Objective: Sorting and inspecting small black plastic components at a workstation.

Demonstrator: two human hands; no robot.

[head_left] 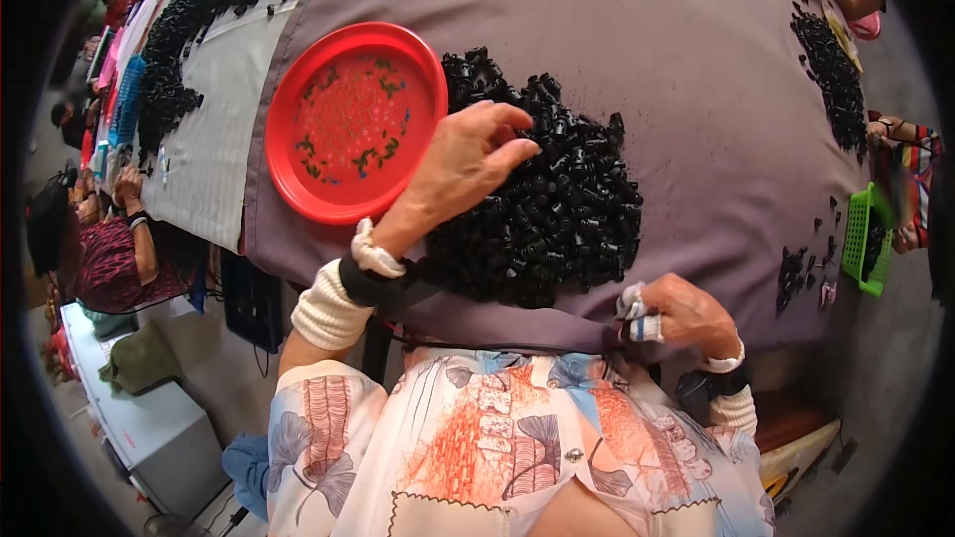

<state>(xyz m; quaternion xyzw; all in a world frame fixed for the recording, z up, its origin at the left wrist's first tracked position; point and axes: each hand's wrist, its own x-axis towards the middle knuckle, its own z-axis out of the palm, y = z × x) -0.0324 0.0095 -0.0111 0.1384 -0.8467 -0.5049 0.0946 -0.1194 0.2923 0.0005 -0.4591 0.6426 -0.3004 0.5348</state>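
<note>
A heap of small black plastic parts [557, 209] lies on the mauve cloth right in front of me. Over its left side reaches my left hand [473, 159], thumb and forefinger apart, with nothing visible between them. Beside that wrist stands a round red tray [288, 164] with a printed flower pattern. At the near edge of the cloth, right of the heap, my right hand [688, 316] is closed, white wraps on its fingers. What it holds, if anything, is too small or hidden to make out. Both wrists wear white cuffs and black bands.
Another black heap [169, 70] covers part of a pale cloth at far left, where a person in a patterned top [124, 259] works. At right are a green basket [861, 239], scattered black parts [796, 273], another heap [831, 75] and people. A white cabinet [149, 428] stands lower left.
</note>
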